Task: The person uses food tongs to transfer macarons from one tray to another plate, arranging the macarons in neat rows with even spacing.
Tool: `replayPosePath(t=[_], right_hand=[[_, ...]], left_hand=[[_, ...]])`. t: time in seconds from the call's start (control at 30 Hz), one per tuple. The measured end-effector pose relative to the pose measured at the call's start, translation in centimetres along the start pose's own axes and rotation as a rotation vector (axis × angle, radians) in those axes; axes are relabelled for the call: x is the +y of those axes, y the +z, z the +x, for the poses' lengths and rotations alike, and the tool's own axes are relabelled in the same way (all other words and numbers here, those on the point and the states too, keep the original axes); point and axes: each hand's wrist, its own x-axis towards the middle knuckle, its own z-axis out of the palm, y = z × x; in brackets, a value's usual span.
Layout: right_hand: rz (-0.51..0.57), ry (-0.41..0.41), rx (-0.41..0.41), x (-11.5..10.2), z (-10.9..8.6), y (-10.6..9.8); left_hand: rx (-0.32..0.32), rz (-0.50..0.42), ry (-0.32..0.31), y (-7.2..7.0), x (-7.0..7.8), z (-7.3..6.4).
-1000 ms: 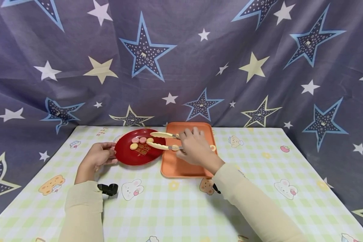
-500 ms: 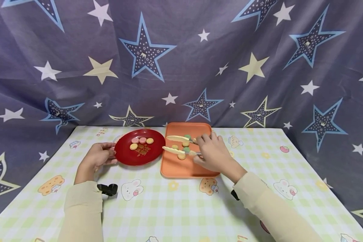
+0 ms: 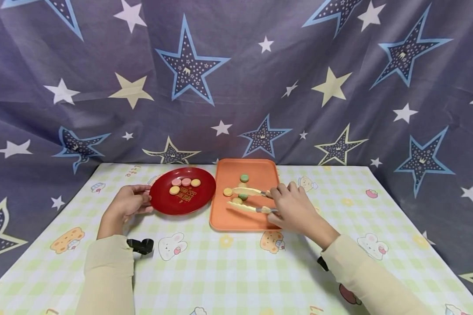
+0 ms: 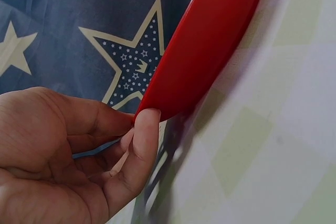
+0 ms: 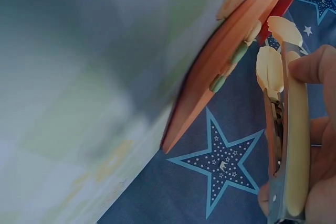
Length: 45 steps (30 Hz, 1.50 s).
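Observation:
My left hand (image 3: 128,203) pinches the left rim of a red plate (image 3: 185,205); in the left wrist view the thumb and a finger meet at the plate's edge. On the plate lie two pink macarons (image 3: 186,182) and two yellow macarons (image 3: 174,190). My right hand (image 3: 295,209) grips a pair of cream-tipped tongs (image 5: 296,129), whose arms stand apart over the orange tray (image 3: 236,225). Green macarons (image 3: 244,178) and yellow macarons (image 3: 228,191) lie on the tray, some partly hidden by the tongs. Nothing clearly shows between the tong tips.
The table has a checked cloth (image 3: 205,275) with printed cartoon animals. Behind it hangs a dark curtain (image 3: 236,87) with stars. The plate's right edge sits against the tray's left side. A black strap mount (image 3: 140,246) is on the left wrist.
My right hand has drawn the tongs rightward and toward me, from over the plate to over the tray. A yellow macaron that was by the tong tips now lies on the plate. My left hand stays put.

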Motion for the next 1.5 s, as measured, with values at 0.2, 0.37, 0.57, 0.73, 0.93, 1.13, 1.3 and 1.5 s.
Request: replayPosePath(t=[0.2,0.37,0.57,0.73,0.93,1.13,1.3,1.5], right_hand=[[-0.019,-0.012,-0.006,0.3,-0.6,0.3],[-0.002,-0.01,-0.033,0.3,-0.8,0.3],[0.038,0.017,-0.098,0.3,-1.1,0.1],[0.052,0.031,-0.115,0.4,-1.2,0.1],[0.037,0.015,-0.105,0.5,-1.0,0.2],[0.019,0.005,-0.084,0.5,-1.0,0.3],[0.003,-0.007,-0.049,0.5,-0.9,0.1],[0.021,-0.003,-0.037,0.2,-0.2,-0.6]], left_hand=[[-0.003,0.004,0.005,-0.1,-0.1,0.0],[0.001,0.006,0.0,-0.1,-0.1,0.0],[-0.001,0.011,0.002,-0.1,-0.2,0.1],[0.003,0.008,0.003,0.0,-0.1,0.1],[0.009,0.007,-0.005,0.0,-0.1,0.1],[0.012,0.001,-0.008,0.0,-0.1,0.0],[0.013,0.007,-0.004,0.1,-0.1,0.0],[0.01,0.011,-0.001,0.1,-0.1,-0.1]])
